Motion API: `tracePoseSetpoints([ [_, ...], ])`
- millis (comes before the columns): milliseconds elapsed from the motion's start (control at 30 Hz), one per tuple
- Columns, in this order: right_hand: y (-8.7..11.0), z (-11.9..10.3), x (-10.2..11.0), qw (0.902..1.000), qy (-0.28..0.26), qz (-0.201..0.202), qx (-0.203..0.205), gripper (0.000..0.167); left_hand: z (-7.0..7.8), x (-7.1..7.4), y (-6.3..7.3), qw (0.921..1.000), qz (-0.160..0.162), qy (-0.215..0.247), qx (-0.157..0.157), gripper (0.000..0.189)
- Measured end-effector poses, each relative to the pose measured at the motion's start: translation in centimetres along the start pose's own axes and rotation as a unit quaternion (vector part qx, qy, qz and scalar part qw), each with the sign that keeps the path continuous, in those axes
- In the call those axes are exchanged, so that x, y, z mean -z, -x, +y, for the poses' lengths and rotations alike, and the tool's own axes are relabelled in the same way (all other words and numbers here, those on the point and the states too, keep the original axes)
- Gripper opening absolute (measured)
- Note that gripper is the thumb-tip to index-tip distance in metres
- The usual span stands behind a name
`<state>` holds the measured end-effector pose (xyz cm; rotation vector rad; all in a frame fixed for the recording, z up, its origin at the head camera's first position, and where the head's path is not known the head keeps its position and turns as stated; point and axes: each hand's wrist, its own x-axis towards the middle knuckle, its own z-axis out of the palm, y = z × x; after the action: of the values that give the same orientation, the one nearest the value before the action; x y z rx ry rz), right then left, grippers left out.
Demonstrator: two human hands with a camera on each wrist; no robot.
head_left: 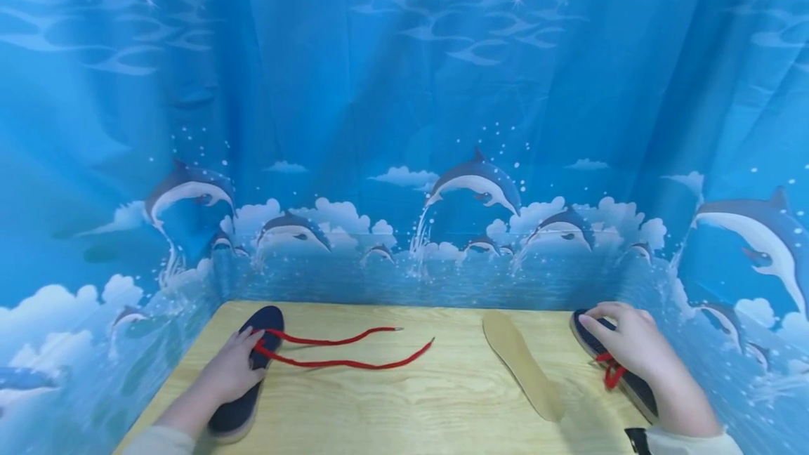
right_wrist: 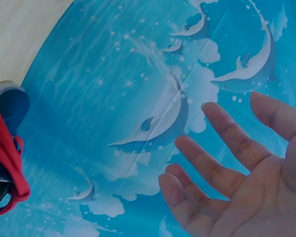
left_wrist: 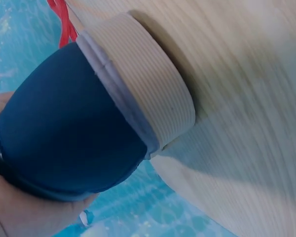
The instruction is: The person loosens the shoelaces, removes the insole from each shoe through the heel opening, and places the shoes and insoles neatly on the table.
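Observation:
At the left of the table, a dark navy shoe (head_left: pixel 235 416) with a pale sole lies lengthwise, its untied red laces (head_left: pixel 354 364) stretched out to the right. My left hand (head_left: pixel 231 371) grips this shoe about its middle, thumb and fingers on opposite sides. The left wrist view shows the shoe's rounded heel (left_wrist: pixel 69 123) and ribbed sole. Over a second navy shoe (head_left: pixel 640 393) at the right edge, my right hand (head_left: pixel 638 343) hovers. In the right wrist view its fingers (right_wrist: pixel 232 140) are loosely bent and hold nothing. Red lace (head_left: pixel 613 373) bunches on that shoe.
A tan insole (head_left: pixel 521 367) lies on the wooden table (head_left: pixel 442 399), between the laces and the right shoe. Blue curtains (head_left: pixel 392 125) printed with dolphins close in the back and both sides.

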<state>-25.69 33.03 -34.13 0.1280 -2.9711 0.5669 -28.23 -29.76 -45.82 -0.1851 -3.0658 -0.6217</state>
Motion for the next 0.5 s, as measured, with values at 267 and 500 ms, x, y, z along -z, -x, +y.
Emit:
tracePoseSetpoints([
  [267,-0.2,1.5,0.4,0.9998,-0.003,0.006,-0.021,0.072,-2.1,0.9,0.1,0.9999,-0.009,0.008,-0.001,0.075],
  [500,-0.4,2.4,0.7,0.9995,-0.004,0.004,-0.031,0.072,-3.1,1.8,-0.2,0.9992,-0.036,0.017,0.002,0.075],
])
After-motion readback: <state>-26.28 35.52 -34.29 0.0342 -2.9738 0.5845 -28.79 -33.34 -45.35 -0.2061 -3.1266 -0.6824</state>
